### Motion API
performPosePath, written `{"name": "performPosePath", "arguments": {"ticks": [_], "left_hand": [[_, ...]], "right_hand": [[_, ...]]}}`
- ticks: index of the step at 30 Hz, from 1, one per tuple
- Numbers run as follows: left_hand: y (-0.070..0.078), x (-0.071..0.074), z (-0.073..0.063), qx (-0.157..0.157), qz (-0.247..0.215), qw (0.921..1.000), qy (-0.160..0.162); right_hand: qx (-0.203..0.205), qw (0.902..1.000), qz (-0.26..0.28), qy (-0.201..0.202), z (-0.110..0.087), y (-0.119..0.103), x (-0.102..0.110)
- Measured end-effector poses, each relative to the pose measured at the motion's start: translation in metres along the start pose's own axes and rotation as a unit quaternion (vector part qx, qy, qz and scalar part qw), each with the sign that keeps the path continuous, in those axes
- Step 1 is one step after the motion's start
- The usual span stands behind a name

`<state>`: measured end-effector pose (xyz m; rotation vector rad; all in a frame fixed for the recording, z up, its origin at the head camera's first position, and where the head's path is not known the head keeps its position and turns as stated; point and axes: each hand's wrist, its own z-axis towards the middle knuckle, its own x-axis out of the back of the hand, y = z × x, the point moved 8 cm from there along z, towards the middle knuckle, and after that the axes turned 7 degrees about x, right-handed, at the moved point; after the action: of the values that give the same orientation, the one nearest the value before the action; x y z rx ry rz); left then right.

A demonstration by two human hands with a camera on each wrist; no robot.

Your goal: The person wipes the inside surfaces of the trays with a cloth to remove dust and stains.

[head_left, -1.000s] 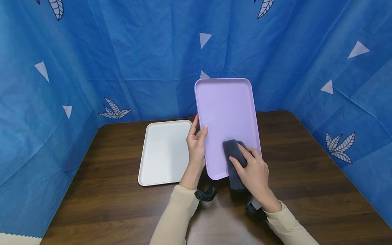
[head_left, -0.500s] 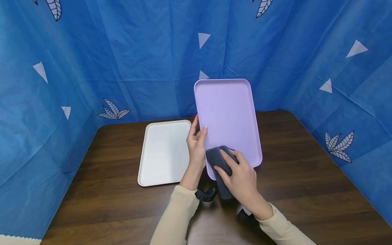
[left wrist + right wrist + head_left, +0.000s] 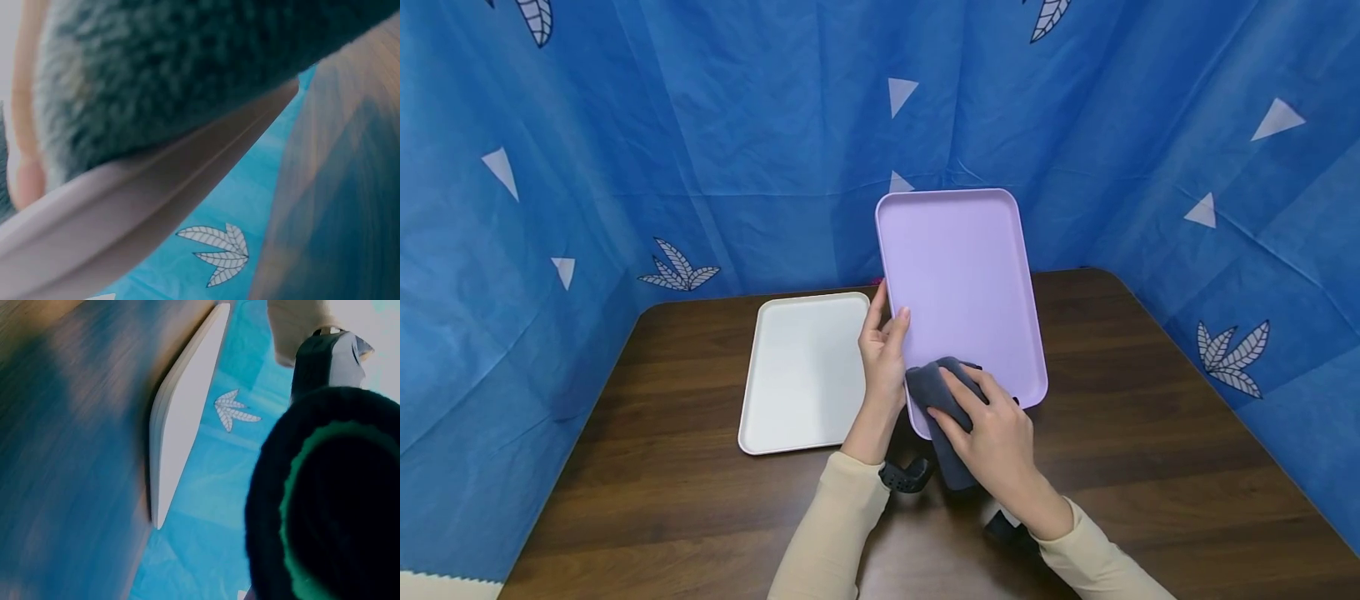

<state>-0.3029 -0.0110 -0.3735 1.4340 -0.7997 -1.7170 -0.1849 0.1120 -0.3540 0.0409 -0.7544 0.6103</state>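
Note:
A light purple tray is held up over the table, its inner face tilted toward me. My left hand grips its left edge, thumb over the rim and fingers behind. With my right hand I hold a folded dark grey cloth against the lower left part of the tray, one end hanging past the bottom rim. Seen from the left wrist, the fuzzy cloth lies right along the tray's rim. The right wrist view is partly filled by the dark cloth.
A white tray lies flat on the brown wooden table, left of my left hand. Blue patterned curtains hang behind and on both sides. Each wrist carries a dark strap, the left one close above the table.
My right hand has slid the cloth leftward and slightly down across the purple tray, then stayed nearly in place. My left hand keeps its hold; the white tray has not moved.

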Motion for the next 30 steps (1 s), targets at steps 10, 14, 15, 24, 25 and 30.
{"name": "performPosePath", "arguments": {"ticks": [10, 14, 15, 24, 25, 30], "left_hand": [[0.003, -0.004, 0.000, -0.014, -0.021, 0.9995, -0.019], [0.003, -0.003, 0.000, -0.014, -0.017, 0.9996, -0.018], [0.002, -0.003, 0.000, -0.013, -0.016, 0.9996, -0.019], [0.002, -0.001, 0.001, -0.007, -0.013, 0.9998, -0.015], [0.002, -0.001, 0.001, -0.007, -0.013, 0.9998, -0.015], [0.003, -0.002, 0.001, -0.011, -0.014, 0.9997, -0.017]], "right_hand": [[-0.012, 0.9998, -0.003, 0.013, -0.006, 0.025, 0.009], [-0.031, 0.9994, -0.008, 0.016, -0.010, 0.039, 0.011], [-0.037, 0.9992, -0.010, 0.014, -0.011, 0.042, 0.011], [-0.115, 0.9933, -0.014, -0.001, -0.021, 0.082, 0.014], [-0.124, 0.9921, -0.014, -0.002, -0.021, 0.087, 0.015], [-0.165, 0.9862, -0.010, -0.010, -0.026, 0.102, 0.014]]}}
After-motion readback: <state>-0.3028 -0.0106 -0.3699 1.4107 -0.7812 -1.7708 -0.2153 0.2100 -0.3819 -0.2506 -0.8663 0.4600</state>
